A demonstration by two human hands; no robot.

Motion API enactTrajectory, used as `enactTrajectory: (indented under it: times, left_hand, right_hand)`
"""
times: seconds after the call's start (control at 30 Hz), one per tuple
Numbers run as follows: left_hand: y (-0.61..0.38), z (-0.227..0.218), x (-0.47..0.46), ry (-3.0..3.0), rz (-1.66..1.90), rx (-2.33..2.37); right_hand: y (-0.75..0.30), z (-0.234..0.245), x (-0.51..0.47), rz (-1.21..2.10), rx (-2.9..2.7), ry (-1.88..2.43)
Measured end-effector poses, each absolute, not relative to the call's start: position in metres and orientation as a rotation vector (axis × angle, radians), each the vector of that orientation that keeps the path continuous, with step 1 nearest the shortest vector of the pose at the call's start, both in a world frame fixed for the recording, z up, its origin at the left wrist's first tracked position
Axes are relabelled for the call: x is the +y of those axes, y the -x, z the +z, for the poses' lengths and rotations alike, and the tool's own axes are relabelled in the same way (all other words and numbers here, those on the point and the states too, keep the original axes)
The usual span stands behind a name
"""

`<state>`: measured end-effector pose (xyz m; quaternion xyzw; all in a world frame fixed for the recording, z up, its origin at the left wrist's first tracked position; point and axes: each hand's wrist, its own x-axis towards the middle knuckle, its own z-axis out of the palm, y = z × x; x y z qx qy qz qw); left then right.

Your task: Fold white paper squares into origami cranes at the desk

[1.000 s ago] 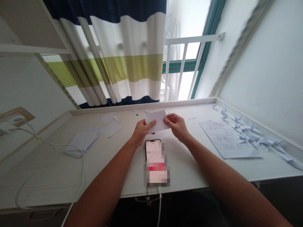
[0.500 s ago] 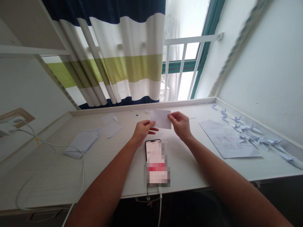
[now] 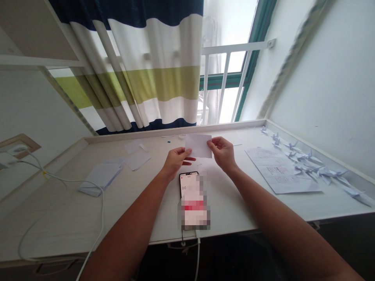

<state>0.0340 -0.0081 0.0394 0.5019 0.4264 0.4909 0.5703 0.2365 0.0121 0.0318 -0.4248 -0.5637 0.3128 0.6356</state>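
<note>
A small white sheet of paper (image 3: 199, 146) is held up above the desk between my two hands. My left hand (image 3: 176, 160) pinches its left edge, thumb on the near face and some fingers stretched out below. At the right edge, my right hand (image 3: 222, 150) grips the sheet between thumb and fingers. Below the hands a phone (image 3: 189, 183) lies on the desk, its screen lit and partly pixelated, with a cable at its lower end.
Stacked paper (image 3: 101, 177) and loose sheets (image 3: 137, 160) lie on the left, near a white cable (image 3: 103, 210). Toward the right are a written sheet (image 3: 275, 171) and several folded paper cranes (image 3: 310, 158). A raised rim (image 3: 140, 134) runs along the back of the desk (image 3: 228, 207).
The view has shifted very slightly. Both hands keep the same grip on the paper, and nothing on the desk has visibly moved.
</note>
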Motion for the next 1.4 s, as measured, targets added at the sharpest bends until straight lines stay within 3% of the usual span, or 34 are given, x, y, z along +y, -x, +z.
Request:
enactTrajectory:
  times: [0.37,0.53,0.7,1.4]
  left_hand:
    - [-0.035,0.048,-0.012,-1.355,1.408,0.799]
    - [-0.036,0.038,-0.007,-1.648,1.341,0.854]
    - [-0.034,0.031,-0.001,-1.787,1.553,1.021]
    - [-0.037,0.037,-0.004,-1.549,1.655,1.148]
  right_hand:
    - [-0.238,0.032,0.015,0.943,-1.085,0.966]
    - [-0.236,0.033,0.013,0.999,-1.130,0.945]
    - [-0.230,0.033,0.009,1.098,-1.244,0.880]
    - [-0.225,0.040,-0.002,1.351,-1.476,0.786]
